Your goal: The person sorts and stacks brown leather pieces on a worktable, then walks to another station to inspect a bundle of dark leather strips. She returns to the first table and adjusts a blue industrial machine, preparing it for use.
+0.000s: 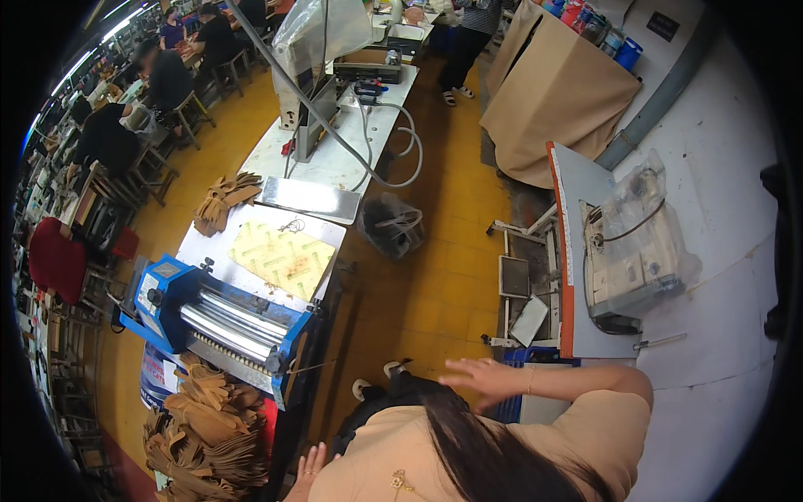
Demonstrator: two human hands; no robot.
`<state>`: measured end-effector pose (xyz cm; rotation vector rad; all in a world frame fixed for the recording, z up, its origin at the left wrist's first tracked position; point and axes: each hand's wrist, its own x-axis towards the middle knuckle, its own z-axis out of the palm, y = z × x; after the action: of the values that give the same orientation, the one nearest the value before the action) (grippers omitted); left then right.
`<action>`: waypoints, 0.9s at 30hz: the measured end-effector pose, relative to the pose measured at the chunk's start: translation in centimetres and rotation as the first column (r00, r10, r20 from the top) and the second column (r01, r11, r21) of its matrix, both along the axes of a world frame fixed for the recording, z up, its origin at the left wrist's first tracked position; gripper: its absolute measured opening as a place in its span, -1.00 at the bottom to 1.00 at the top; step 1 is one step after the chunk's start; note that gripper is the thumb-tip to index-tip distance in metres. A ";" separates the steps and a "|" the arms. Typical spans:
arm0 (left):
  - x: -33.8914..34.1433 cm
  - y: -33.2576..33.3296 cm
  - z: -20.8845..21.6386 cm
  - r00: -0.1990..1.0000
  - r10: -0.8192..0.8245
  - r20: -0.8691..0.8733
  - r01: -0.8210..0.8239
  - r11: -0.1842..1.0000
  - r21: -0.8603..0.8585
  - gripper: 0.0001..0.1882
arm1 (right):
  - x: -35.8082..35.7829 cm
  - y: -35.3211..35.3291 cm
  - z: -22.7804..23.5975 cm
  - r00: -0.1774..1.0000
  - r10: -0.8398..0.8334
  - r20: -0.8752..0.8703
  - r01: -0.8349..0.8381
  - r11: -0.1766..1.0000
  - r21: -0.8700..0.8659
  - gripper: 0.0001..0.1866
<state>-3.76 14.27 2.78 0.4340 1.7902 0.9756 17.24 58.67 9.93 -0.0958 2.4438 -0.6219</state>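
Observation:
My right hand (487,380) is held out over the walkway at the lower middle. Its fingers are spread and nothing is in them. My left hand (311,465) is low, by the near edge of the workbench. Its fingers show apart, with no object in them, and part of it is cut off by my sleeve. Left of that hand lies a big heap of brown leather pieces (209,422). Beyond the heap stands a blue roller machine (167,309) with shiny metal rollers (238,322). A yellow printed sheet (280,258) rests on the white board behind the rollers.
A smaller bundle of brown strips (224,201) lies at the bench's far left corner. On the right, a plastic-covered machine (640,251) sits on an orange-edged table (562,251). A black plastic bag (393,226) is on the yellow floor. People (163,79) sit working at the left.

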 end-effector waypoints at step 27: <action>0.7 3.5 -10.0 0.784 -0.398 -0.476 0.560 0.785 0.266 -0.20 | 2.2 -2.6 -13.1 0.905 -0.130 -0.405 -0.100 0.861 -0.499 -0.06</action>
<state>-3.11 17.78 -7.19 1.3780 1.6774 0.9040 19.43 56.04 -3.19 -0.4737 2.6172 -1.3758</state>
